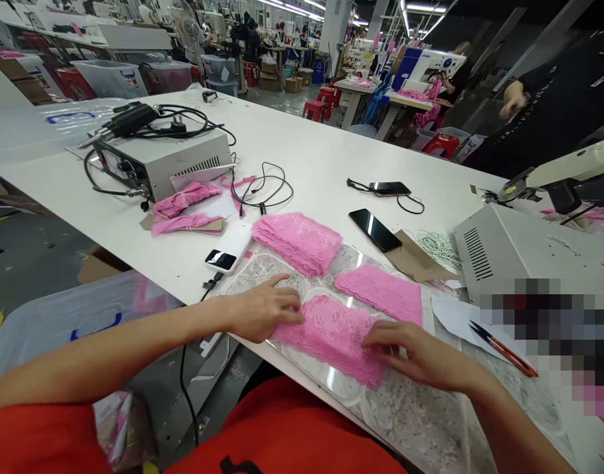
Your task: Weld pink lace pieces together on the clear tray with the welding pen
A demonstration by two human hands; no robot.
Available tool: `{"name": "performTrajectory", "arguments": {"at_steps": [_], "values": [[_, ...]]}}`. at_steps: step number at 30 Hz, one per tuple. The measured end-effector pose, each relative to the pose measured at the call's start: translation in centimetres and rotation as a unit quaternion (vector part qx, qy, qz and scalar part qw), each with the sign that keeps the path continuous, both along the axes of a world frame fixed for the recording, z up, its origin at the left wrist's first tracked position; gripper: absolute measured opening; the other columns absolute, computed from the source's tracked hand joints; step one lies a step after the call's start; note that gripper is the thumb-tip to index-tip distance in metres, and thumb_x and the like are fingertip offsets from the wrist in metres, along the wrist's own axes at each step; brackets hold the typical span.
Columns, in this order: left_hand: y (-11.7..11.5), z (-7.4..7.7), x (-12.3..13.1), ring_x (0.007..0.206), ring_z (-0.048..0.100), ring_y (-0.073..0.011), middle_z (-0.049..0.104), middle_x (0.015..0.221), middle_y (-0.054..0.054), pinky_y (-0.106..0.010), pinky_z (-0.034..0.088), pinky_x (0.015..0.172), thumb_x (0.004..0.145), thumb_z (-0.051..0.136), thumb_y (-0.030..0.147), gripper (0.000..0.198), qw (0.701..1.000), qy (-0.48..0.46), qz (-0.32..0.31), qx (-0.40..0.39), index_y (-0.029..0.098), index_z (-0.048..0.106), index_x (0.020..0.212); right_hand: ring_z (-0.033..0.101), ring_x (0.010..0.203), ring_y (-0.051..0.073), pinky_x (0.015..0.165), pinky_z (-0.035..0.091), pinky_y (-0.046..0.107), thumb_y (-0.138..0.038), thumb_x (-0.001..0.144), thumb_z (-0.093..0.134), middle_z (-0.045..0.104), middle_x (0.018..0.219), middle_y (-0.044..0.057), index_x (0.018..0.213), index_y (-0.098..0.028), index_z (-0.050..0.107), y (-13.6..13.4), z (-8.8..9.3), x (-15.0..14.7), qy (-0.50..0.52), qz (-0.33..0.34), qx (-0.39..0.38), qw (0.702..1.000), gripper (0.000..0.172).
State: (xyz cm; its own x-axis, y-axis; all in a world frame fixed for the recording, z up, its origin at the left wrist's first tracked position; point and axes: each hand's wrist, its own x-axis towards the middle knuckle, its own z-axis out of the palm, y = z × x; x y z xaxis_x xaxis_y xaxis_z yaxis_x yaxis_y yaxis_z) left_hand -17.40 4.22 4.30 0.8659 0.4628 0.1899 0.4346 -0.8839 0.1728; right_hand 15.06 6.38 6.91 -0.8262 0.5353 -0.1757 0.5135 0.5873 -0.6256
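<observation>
A pink lace piece (pixel 331 336), apparently several layers, lies flat on a patterned, clear-covered mat (pixel 405 421) at the table's front edge. My left hand (pixel 265 311) rests at its left end, fingers apart, fingertips touching the lace. At the right end, my right hand (pixel 417 355) touches the lace with loosely bent fingers, thumb apart from them. Just behind lies a thicker stack of pink lace (pixel 299 242). Another pink stack (pixel 381 291) sits behind and to the right, close to my right hand.
Orange-handled snips (pixel 504 349) lie on white paper at right. Behind are a black phone (pixel 375 229), brown card (pixel 425 258) and a white power bank (pixel 230 247). Grey machine boxes (pixel 168 158) (pixel 539 250) stand on both sides. A person in black (pixel 553 105) stands across the table.
</observation>
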Motion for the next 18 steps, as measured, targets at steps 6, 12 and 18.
{"name": "performTrajectory", "arguments": {"at_steps": [6,12,18], "values": [[5.3,0.7,-1.0,0.104,0.063,-0.0210,0.069,0.111,-0.009,-0.039,0.045,0.099,0.089,0.049,0.010,0.030,0.989,-0.050,0.134,0.036,0.018,0.069,0.109,0.060,0.068,0.014,0.060,0.051,0.028,-0.024,0.089,0.054,0.068,0.090,0.006,0.095,-0.021,0.068,5.9,-2.2,-5.1,0.145,-0.135,0.221,0.955,0.015],[10.6,-0.7,-1.6,0.119,0.057,-0.0248,0.064,0.126,-0.012,-0.043,0.040,0.104,0.092,0.056,0.022,0.023,0.970,-0.068,0.221,0.072,0.018,0.068,0.111,0.063,0.077,0.016,0.067,0.051,0.030,-0.022,0.083,0.061,0.067,0.100,0.006,0.100,-0.022,0.067,9.5,-3.6,-8.6,0.124,-0.116,0.293,0.941,0.018],[11.8,-1.3,-1.4,0.117,0.059,-0.0224,0.067,0.121,-0.009,-0.041,0.039,0.103,0.094,0.056,0.025,0.020,0.975,-0.082,0.202,0.046,0.021,0.072,0.105,0.060,0.071,0.015,0.064,0.048,0.030,-0.024,0.088,0.053,0.067,0.086,0.004,0.085,-0.021,0.068,10.5,-3.6,-8.8,0.167,-0.132,0.222,0.951,0.015]]}}
